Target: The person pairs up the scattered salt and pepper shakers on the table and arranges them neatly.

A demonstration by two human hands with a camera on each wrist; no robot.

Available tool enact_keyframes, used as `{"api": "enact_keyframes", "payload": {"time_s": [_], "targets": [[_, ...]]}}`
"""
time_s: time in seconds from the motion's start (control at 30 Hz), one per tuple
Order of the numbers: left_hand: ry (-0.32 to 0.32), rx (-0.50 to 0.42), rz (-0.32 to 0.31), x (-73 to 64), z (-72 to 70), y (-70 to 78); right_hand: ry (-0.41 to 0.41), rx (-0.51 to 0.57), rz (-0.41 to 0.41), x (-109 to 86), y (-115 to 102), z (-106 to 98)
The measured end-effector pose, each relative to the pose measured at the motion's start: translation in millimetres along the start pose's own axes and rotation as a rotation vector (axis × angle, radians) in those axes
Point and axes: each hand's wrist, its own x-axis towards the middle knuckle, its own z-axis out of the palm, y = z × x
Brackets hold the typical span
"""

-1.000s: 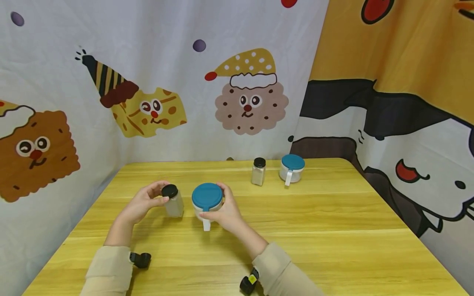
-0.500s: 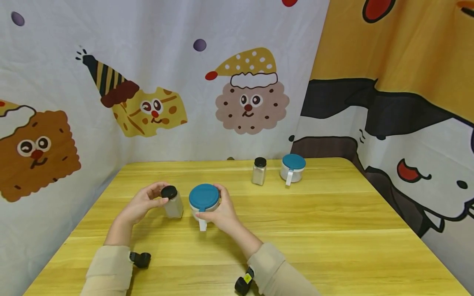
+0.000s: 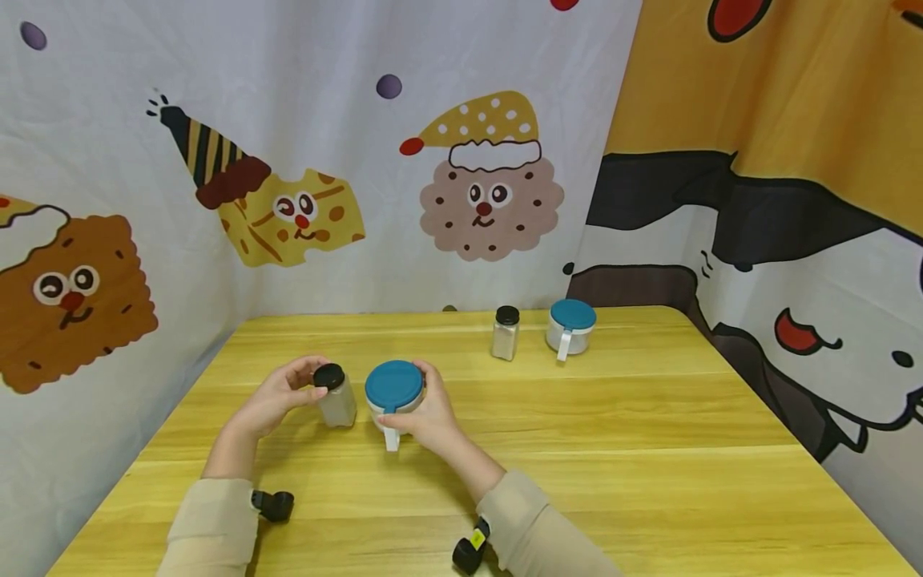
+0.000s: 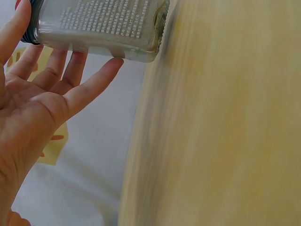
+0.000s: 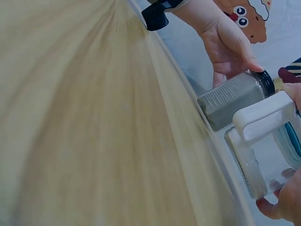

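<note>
Closest in, the right hand (image 3: pixel 425 417) wraps its grip around the teal-lidded canister (image 3: pixel 393 394), thumb near the white handle (image 3: pixel 392 437) that points back toward the person, fingers curled round the far side of the lid. The canister stands on the bench (image 3: pixel 613 449). Just to the left of it, almost touching, the small black-capped jar (image 3: pixel 336 396) of pale powder stands upright, with the left hand (image 3: pixel 277 397) grasping it around the cap and shoulder; the left wrist view shows the fingers spread along the glass rather than clenched tight. To handle these well, I'd judge each grip should stay low and firm, so neither vessel tips. Well beyond the right hand, a second jar (image 3: pixel 505 333) and second canister (image 3: pixel 570 327) stand near the bench's far edge, untouched.
</note>
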Motion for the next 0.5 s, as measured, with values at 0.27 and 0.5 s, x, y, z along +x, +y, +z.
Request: {"api": "enact_keyframes", "payload": {"time_s": [0.27,0.5], "targets": [[0.001,0.004,-0.003,-1.0,-2.3,-1.7,0.005,0.012,0.004,2.0,1.9,3.2],[-0.004,-0.001,-0.015,-1.7,-3.9,-3.3,0.007,0.004,0.003,2.5,2.6,5.6]]}}
